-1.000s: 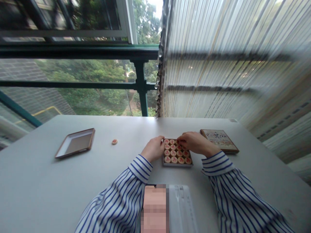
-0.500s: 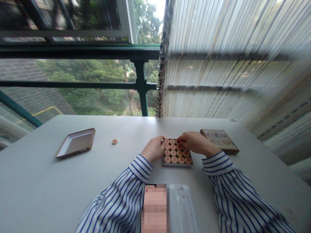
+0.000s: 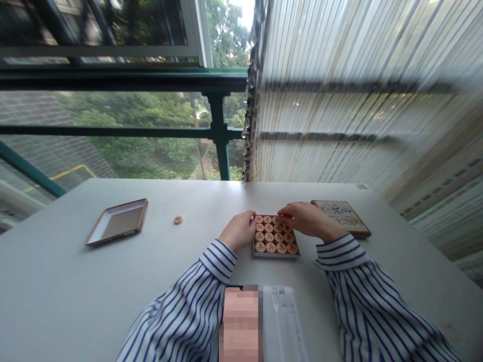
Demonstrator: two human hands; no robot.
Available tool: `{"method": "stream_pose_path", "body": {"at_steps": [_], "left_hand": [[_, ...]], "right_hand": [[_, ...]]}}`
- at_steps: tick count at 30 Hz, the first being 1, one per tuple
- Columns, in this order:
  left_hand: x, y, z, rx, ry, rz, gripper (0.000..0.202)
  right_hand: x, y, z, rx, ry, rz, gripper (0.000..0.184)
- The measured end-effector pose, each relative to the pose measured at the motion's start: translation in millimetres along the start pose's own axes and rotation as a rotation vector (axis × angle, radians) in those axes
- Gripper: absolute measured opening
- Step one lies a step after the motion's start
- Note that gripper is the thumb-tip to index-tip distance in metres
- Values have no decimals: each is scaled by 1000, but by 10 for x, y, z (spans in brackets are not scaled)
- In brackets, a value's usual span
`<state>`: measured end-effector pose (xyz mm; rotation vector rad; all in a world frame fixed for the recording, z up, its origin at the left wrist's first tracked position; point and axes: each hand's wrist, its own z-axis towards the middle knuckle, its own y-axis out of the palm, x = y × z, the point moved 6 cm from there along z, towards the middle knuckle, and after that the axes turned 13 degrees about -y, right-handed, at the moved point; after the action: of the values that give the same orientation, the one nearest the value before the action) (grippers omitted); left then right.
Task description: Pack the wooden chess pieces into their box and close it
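A white table (image 3: 151, 286) stands against a window with green rails (image 3: 219, 130), trees (image 3: 162, 151) and a brick wall (image 3: 30, 115) outside; a striped string curtain (image 3: 320, 110) hangs behind its far right corner. Right of the table's middle, nearer the far edge, sits an open box (image 3: 277, 256) of round chess pieces (image 3: 270, 247). The left hand (image 3: 237, 231) rests curled against the box's left side, fingertips at its far left corner. The right hand (image 3: 307, 221) bends its fingers over the far right corner, hiding pieces there; whether either hand grips anything, I cannot tell. Towards the left edge lie a shallow lid (image 3: 116, 226) and one loose piece (image 3: 178, 219). The right forearm and hand partly cover a patterned box (image 3: 343, 216) towards the right edge. Below, a pixelated patch (image 3: 241, 327) and a whitish case (image 3: 283, 322) are cut off.
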<state>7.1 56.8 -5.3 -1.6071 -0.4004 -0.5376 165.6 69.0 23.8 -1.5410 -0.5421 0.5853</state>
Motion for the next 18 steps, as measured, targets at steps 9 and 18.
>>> {"method": "stream_pose_path", "body": {"at_steps": [9, 18], "left_hand": [[-8, 12, 7, -19, -10, 42, 32], [-51, 41, 1, -34, -15, 56, 34]], "right_hand": [[185, 60, -67, -56, 179, -72, 34], [193, 159, -40, -81, 129, -16, 35]]}}
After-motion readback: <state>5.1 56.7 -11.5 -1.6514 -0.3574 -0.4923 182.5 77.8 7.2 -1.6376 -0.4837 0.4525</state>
